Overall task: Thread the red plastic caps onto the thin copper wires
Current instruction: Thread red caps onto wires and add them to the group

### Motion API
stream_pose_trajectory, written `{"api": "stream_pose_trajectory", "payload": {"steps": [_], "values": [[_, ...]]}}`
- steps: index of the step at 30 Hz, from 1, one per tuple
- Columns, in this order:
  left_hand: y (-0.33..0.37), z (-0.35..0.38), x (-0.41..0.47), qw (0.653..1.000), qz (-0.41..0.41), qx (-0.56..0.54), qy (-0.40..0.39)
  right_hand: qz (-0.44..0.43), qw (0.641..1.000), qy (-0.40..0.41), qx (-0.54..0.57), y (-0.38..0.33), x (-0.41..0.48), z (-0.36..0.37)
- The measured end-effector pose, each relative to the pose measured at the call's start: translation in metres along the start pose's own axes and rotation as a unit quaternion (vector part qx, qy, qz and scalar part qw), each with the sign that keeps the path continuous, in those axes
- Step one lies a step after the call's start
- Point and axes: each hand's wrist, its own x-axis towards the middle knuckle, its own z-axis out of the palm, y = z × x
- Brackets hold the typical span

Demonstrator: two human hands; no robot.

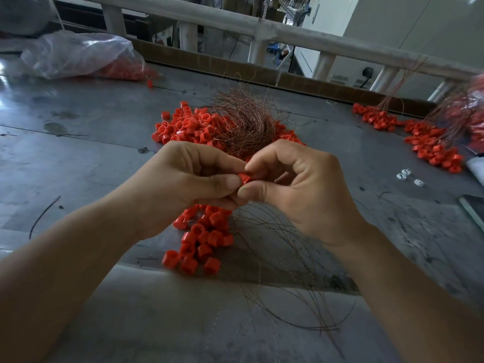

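Note:
My left hand (183, 179) and my right hand (296, 184) meet above the table, fingertips together. Between them a red cap (245, 178) is pinched by the thumb and forefinger of both hands. Whether a wire runs through it is too fine to tell. Below the hands lies a small heap of red caps (201, 239) with thin copper wires (282, 258) fanning out towards me. Behind the hands a larger pile of loose caps (183, 127) surrounds a tangled bundle of copper wire (243, 124).
The grey metal table (78, 158) carries a clear plastic bag of red caps (86, 56) at the far left. At the right lie more caps with wires (429, 145). Small white clips (408, 176) rest near the right edge. A railing (262, 30) runs behind the table.

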Motion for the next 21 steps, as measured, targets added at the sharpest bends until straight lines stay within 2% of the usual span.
{"api": "stream_pose_trajectory", "payload": {"steps": [5,8,13,21], "values": [[-0.001,0.000,0.000,0.999,-0.017,-0.027,-0.013,-0.007,0.993,-0.093,-0.069,0.001,0.003,-0.004],[0.000,0.001,-0.001,0.998,-0.006,-0.056,-0.023,-0.020,0.992,-0.084,-0.087,0.000,0.002,-0.004],[-0.001,0.007,-0.001,0.999,0.023,0.037,-0.005,-0.034,0.987,-0.085,-0.128,-0.001,0.000,0.000],[-0.003,0.004,-0.004,0.999,0.020,-0.033,-0.027,-0.031,0.992,-0.072,-0.100,-0.004,-0.001,0.007]]}}
